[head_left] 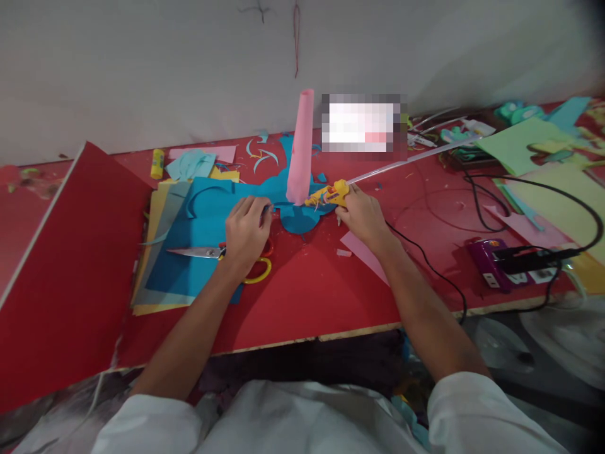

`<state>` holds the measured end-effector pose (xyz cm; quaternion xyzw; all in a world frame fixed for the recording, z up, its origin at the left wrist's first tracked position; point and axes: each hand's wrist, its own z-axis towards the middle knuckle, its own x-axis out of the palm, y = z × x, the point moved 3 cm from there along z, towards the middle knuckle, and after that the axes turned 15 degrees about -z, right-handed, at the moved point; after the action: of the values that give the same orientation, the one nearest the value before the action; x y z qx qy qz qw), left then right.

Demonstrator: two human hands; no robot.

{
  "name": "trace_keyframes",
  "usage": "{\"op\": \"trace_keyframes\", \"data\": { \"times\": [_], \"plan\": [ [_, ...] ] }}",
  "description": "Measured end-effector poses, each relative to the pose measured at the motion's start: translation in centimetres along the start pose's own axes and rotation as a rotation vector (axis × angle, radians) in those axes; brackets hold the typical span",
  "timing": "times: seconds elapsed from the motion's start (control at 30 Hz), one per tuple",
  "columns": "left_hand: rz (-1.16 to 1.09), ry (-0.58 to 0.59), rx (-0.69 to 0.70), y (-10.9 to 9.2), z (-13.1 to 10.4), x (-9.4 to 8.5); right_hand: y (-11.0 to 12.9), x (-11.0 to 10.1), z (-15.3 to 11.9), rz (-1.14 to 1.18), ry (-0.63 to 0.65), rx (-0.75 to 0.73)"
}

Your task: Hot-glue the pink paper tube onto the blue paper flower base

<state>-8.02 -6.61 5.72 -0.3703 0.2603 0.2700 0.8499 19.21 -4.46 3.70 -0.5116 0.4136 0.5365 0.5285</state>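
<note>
My right hand (365,217) is closed around a yellow hot glue gun (333,193), with a long clear glue stick (411,157) sticking out of its back. The gun's nozzle is at the foot of a pink paper tube (301,148), which stands upright on a blue paper cutout (300,221) with rounded lobes. To the left of the tube, my left hand (248,227) has its fingers curled in a pinch on a bit of blue paper, partly hidden by the fingers. Scissors (196,252) with red and yellow handles lie under that wrist, on stacked blue and yellow sheets (182,277).
A red board (70,271) stands at the left. Behind lie a yellow glue stick tube (157,164) and paper scraps (191,165). A purple box (494,265) with a plug and black cables (428,255) sits at the right, near green paper (524,145). A blurred bright rectangle (362,126) is by the wall.
</note>
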Motion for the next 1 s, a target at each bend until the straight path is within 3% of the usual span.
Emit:
{"op": "trace_keyframes", "data": {
  "times": [0.3, 0.67, 1.0],
  "plan": [
    [0.055, 0.021, 0.126, -0.6, 0.0, 0.2, -0.2, 0.0, 0.0, 0.046, 0.006, -0.029],
    [0.192, 0.183, 0.322, -2.5, -0.2, 0.5, -0.3, -0.3, 0.0, 0.053, 0.026, -0.023],
    [0.205, 0.22, 0.322, -2.3, -0.4, 1.1, -0.3, -0.5, 0.0, 0.069, 0.032, -0.041]
  ]
}}
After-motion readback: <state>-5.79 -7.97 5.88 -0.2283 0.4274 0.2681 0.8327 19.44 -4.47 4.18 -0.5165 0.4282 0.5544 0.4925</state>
